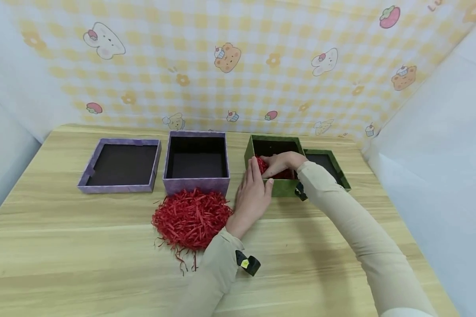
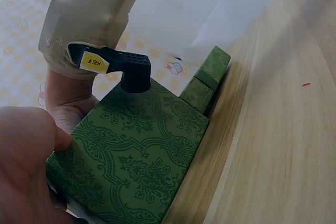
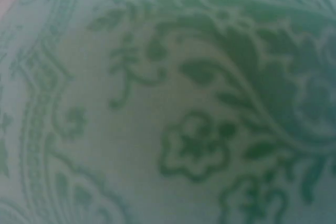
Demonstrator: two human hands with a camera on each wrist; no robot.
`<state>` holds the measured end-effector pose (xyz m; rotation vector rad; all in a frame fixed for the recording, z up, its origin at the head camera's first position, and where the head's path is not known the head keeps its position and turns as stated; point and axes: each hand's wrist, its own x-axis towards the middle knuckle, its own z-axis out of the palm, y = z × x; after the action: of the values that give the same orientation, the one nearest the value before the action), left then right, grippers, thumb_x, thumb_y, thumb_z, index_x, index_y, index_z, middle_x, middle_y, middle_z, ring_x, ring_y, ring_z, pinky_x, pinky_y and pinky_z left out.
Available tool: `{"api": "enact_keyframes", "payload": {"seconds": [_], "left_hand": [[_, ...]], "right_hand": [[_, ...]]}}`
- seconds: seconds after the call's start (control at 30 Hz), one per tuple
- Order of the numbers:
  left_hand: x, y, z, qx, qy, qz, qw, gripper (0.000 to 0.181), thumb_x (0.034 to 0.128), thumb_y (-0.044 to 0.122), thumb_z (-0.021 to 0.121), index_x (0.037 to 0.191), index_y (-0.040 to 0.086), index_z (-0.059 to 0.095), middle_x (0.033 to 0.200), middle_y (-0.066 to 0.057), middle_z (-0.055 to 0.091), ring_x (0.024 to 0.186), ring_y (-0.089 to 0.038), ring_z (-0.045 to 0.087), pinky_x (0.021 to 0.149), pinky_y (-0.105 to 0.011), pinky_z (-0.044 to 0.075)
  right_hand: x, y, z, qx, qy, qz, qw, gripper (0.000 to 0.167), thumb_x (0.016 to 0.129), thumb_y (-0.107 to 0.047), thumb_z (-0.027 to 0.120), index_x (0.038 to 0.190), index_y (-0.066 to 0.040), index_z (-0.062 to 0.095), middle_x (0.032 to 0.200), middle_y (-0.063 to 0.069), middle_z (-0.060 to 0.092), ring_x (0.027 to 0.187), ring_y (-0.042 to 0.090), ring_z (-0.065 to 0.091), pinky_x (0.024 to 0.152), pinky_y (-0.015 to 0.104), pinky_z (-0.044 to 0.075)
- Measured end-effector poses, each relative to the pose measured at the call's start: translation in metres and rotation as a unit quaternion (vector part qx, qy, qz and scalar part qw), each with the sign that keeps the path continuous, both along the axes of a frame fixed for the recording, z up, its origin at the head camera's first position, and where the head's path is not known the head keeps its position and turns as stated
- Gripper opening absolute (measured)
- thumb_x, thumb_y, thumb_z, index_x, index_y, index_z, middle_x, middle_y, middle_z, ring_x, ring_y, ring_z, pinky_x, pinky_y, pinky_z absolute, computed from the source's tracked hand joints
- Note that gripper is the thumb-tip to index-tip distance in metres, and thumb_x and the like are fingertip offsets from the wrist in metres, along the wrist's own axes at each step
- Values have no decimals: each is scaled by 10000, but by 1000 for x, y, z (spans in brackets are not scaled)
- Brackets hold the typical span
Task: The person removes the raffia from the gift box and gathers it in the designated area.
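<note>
In the head view, a green patterned box point(image 1: 283, 188) stands upright with its top uncovered. My right hand point(image 1: 279, 163) reaches down into it, with red shredded paper point(image 1: 260, 164) between thumb and fingers; some fingertips are hidden. My left hand point(image 1: 251, 196) rests on the box's front left corner, its fingers straight along the left side and the thumb by the front wall. The left wrist view shows the left thumb point(image 2: 62, 139) touching the green front face point(image 2: 136, 156). Only a blurred green pattern point(image 3: 191, 145) fills the right wrist view.
A purple box point(image 1: 196, 184), uncovered and with a black inside, stands left of the green one. Before it lies a heap of red shredded paper point(image 1: 190, 218). A purple lid point(image 1: 117, 189) lies at far left, a green lid point(image 1: 333, 165) behind my right forearm. A patterned cloth point(image 1: 206, 88) hangs behind.
</note>
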<state>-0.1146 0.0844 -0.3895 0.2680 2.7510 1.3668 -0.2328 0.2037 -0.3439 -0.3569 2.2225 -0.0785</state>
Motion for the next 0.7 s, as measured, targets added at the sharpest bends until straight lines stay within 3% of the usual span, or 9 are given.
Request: {"api": "enact_keyframes", "payload": {"seconds": [0.17, 0.4, 0.57, 0.7], "left_hand": [[0, -1, -2, 61, 9, 7, 10000, 696, 1002, 332, 387, 1498, 104, -45, 1550, -100, 11, 1390, -274, 97, 1057, -519, 215], [-1, 1, -3, 160, -9, 69, 9998, 702, 997, 349, 388, 1499, 113, -43, 1552, -86, 8, 1386, -288, 125, 1048, -533, 224], [0, 1, -2, 209, -53, 78, 9997, 700, 999, 360, 377, 1499, 125, -53, 1554, -69, -5, 1385, -285, 129, 1040, -550, 225], [0, 0, -3, 182, -3, 49, 9998, 695, 1001, 368, 362, 1498, 122, -57, 1554, -72, -11, 1383, -290, 136, 1030, -560, 235]], "right_hand": [[1, -2, -2, -316, -130, 44, 9994, 842, 891, -424, 503, 1502, -91, 28, 1540, 140, 49, 1389, 300, 99, 1082, 442, 199], [1, 1, -7, -829, -274, 269, 9958, 751, 907, -293, 490, 1499, -66, 88, 1532, 153, 110, 1376, 293, 163, 1077, 413, 219], [2, 1, -11, -1019, -249, 330, 9939, 695, 898, -185, 487, 1490, -48, 150, 1507, 136, 222, 1219, 236, 372, 930, 331, 340], [2, 1, -12, -923, -163, 343, 9950, 673, 892, -136, 475, 1486, -45, 172, 1488, 141, 267, 1088, 223, 417, 804, 316, 338]]}}
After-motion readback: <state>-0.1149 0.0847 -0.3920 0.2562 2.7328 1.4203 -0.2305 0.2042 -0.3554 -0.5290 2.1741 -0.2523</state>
